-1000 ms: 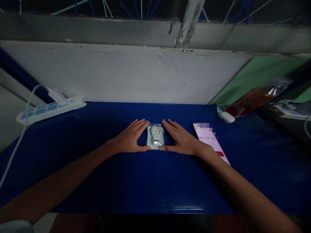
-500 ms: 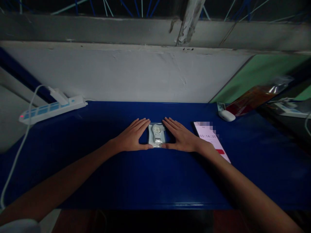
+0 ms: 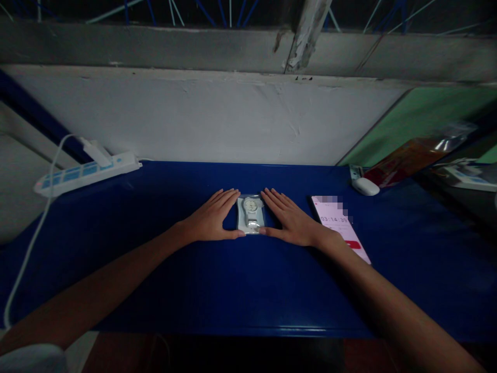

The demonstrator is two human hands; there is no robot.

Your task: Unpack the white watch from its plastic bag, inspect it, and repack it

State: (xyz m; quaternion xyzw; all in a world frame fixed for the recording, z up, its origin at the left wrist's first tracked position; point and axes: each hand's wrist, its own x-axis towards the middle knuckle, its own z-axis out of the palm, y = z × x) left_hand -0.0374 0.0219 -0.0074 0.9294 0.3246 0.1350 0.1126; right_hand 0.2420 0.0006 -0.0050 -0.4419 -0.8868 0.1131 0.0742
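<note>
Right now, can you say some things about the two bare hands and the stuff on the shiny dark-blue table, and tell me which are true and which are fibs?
1. A white wristwatch in a clear plastic packet lies between the bare left hand and the bare right hand. True.
2. The left hand is balled into a fist. False: it is open, its thumb spread away from its fingers.
3. A long white power strip with blue sockets lies on the left part of the shiny dark-blue table. True.
4. The flat phone with a lit pink screen lies beside the left hand. False: it lies on the right hand's side.
5. A smooth, rounded white object lies to the right of the packet. True.
</note>
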